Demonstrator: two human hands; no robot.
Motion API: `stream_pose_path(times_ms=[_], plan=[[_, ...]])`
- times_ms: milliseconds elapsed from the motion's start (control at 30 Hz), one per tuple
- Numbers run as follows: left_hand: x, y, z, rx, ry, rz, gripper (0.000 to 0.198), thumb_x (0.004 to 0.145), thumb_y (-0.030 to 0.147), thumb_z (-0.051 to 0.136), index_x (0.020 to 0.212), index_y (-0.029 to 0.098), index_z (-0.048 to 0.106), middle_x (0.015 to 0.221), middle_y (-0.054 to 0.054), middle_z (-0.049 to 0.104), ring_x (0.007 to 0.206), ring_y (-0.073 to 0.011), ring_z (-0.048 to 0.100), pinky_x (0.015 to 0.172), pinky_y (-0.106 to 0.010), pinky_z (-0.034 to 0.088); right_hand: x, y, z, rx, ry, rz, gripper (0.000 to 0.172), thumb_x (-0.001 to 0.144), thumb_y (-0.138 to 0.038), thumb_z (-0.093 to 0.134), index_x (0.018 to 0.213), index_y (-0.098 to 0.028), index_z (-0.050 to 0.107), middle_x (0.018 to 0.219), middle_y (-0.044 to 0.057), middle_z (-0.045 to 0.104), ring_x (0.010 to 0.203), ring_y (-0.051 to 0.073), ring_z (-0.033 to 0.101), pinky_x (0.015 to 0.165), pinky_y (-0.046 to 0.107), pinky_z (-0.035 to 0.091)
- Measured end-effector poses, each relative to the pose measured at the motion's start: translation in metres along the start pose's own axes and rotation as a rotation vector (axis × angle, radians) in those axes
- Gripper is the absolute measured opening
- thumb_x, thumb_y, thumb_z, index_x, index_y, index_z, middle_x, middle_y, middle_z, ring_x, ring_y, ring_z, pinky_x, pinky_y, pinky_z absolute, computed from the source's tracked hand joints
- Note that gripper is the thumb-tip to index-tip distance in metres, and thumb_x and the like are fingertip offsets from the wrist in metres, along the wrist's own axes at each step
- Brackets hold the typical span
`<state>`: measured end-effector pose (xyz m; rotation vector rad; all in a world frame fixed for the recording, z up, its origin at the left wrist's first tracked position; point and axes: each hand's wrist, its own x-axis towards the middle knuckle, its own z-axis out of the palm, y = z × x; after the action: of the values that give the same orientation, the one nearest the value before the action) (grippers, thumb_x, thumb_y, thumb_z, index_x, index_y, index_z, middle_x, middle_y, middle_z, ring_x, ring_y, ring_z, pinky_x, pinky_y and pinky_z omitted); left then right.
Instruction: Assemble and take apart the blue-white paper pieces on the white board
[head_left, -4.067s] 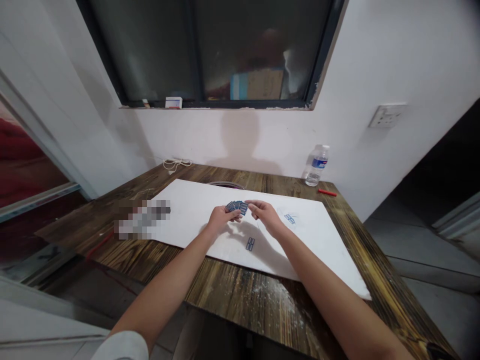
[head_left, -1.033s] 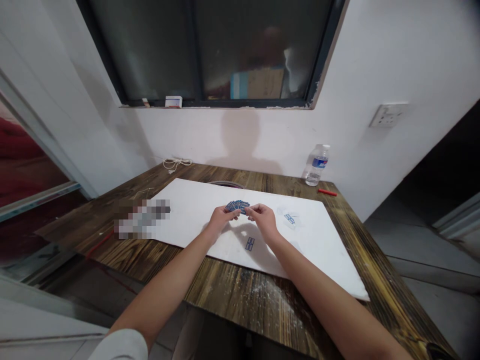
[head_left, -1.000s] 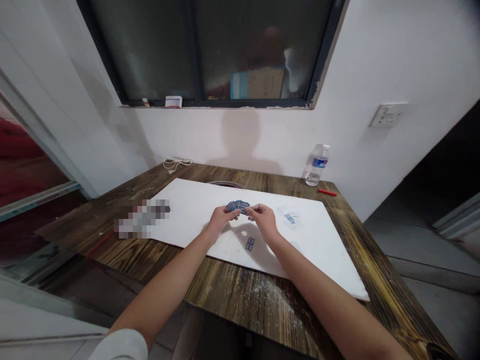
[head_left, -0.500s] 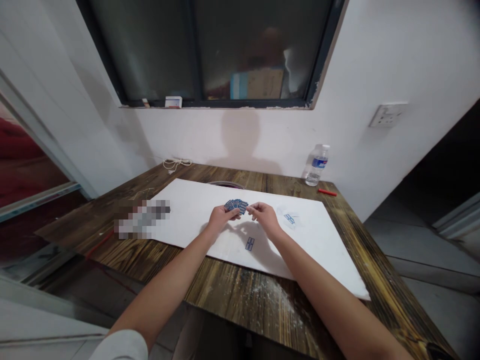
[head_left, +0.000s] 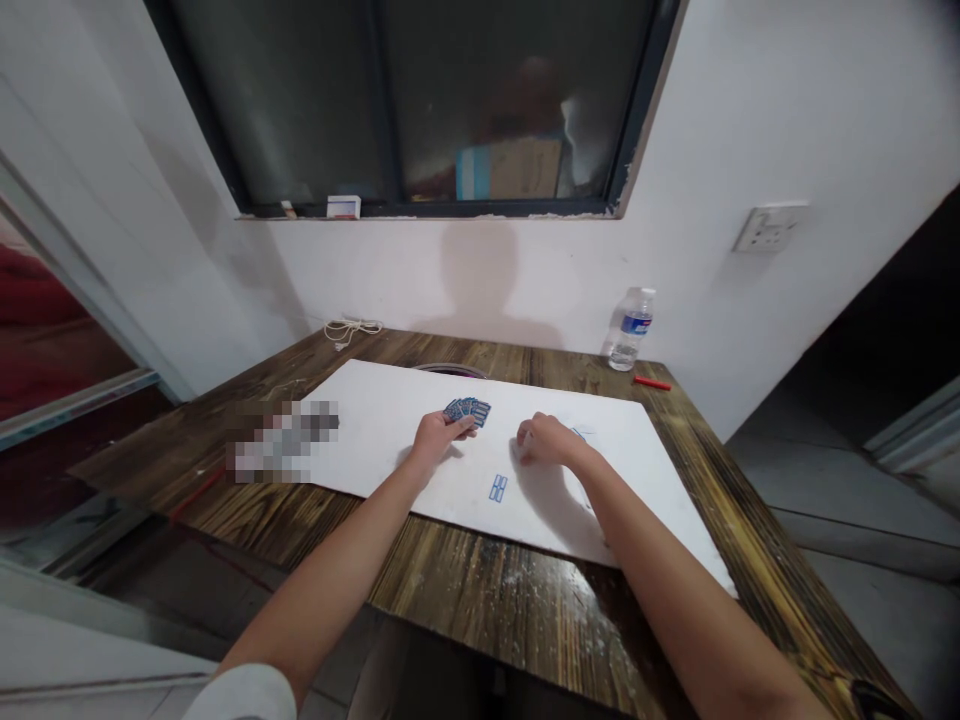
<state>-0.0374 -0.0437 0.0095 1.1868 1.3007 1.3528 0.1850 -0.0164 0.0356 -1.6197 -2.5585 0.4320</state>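
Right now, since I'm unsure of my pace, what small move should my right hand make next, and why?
Probably slide your right hand to the lone blue card and pick it up. It lies on the white sheet close to that hand, which looks empty, while your left hand holds the fan of cards.

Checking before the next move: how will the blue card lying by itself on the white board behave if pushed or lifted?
The blue card looks thin and flat, so it is probably light and quick to slide on the smooth-looking white board. Lying flush, it may be awkward to pinch up.
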Motion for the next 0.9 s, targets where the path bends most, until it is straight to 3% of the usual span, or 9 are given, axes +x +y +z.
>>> stream_pose_path(times_ms=[367,567,900], plan=[[-0.0003,0.0005,-0.001,0.024,0.012,-0.016,0.038,0.059,0.046,0.083,0.074,0.011,0.074,0.068,-0.009,0.073,0.064,-0.0177,0.066,0.063,-0.028,0.052,0.0025,0.0007,0.0014,0.037,-0.07,-0.111,0.017,0.065,-0.013,0.076,0.082,-0.017,0.073,0.087,0.006,0.073,0.077,0.02,0.064,0.06,0.025,0.038],[0.0006,-0.0016,-0.0023,0.044,-0.001,-0.012,0.041,0.06,0.047,0.081,0.077,0.011,0.073,0.069,-0.01,0.073,0.063,-0.0165,0.065,0.059,-0.025,0.05,0.0029,0.0031,0.0037,0.043,-0.074,-0.119,0.046,0.066,-0.013,0.076,0.111,-0.019,0.066,0.094,0.005,0.07,0.081,0.02,0.063,0.062,0.024,0.038],[-0.0004,-0.0005,-0.0014,0.067,0.008,-0.02,0.038,0.061,0.045,0.081,0.074,0.011,0.073,0.067,-0.009,0.072,0.06,-0.0147,0.063,0.057,-0.023,0.049,0.003,0.009,0.0079,0.006,-0.134,-0.153,0.04,0.076,-0.021,0.071,0.115,-0.017,0.065,0.116,0.014,0.06,0.091,0.022,0.063,0.075,0.025,0.043]])
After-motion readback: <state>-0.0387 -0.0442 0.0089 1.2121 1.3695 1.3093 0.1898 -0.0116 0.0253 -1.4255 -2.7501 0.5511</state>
